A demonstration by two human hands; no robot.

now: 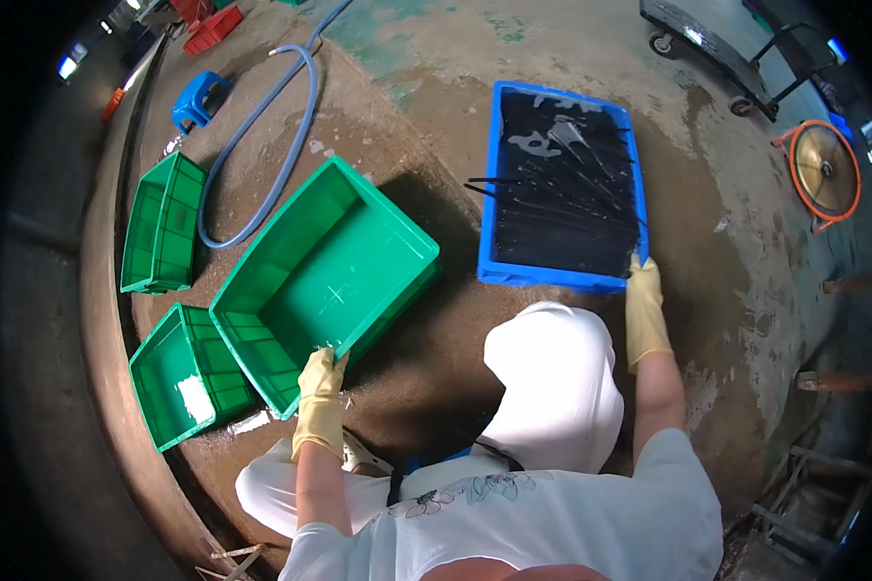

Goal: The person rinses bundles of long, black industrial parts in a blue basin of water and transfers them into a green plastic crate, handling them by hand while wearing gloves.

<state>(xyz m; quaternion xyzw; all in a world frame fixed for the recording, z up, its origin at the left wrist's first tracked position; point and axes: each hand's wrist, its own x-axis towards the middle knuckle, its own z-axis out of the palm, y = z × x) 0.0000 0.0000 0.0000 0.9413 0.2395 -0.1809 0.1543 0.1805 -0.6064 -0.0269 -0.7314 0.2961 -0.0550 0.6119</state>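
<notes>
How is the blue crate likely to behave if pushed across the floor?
The blue crate is probably heavy, holding what looks like dark liquid, which may slosh if shoved. The wet floor might let the crate slide.

The left hand [320,387], in a pale yellow glove [317,431], has its fingers curled in a firm hold, thumb and fingertips pointing forward. Behind it the bare left forearm [320,489] runs back nearly straight to a short white sleeve. Well apart, the right hand [643,290] reaches farther forward, gloved alike, with its fingertips bent over in a grip. The right forearm [659,392] stretches behind that hand, bare below the cuff. Between the hands rises the right knee [552,349] in white trousers, nearer the right one; the left leg [267,489] lies folded behind the left hand.
</notes>
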